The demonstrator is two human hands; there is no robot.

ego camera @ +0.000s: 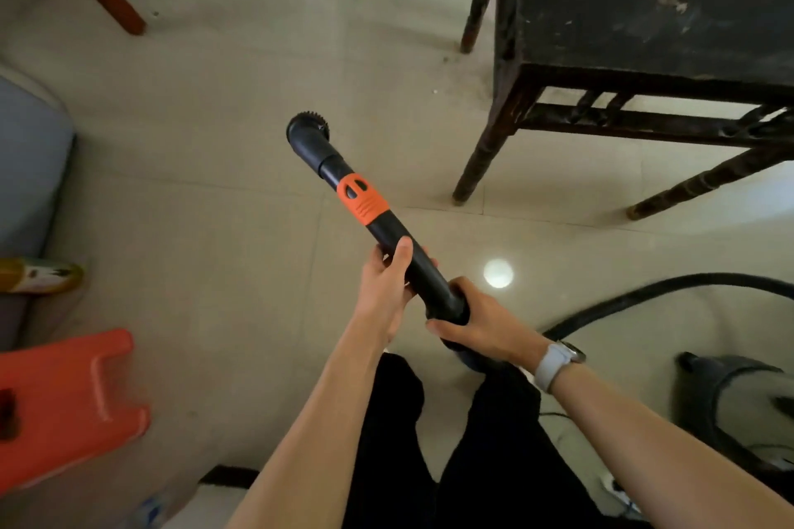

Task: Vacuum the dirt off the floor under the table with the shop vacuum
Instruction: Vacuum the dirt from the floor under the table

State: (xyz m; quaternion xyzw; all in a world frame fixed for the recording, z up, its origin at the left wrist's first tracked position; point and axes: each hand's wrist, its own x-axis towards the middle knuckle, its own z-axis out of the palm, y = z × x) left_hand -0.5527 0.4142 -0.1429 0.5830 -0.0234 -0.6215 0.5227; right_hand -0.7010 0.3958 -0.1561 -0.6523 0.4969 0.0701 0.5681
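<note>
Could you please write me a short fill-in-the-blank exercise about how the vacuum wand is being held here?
1. The vacuum wand is held by ___ hands.
2. The collar on the wand is ___ in colour.
3. The watch sits on the ___ wrist.
4. The black table stands to the ___ of the brush nozzle.

Missing words: two; orange; right; right

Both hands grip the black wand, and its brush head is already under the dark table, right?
Not quite. In the head view both hands, left hand and right hand, grip the wand, but its brush head is left of the dark table, not under it.
</note>
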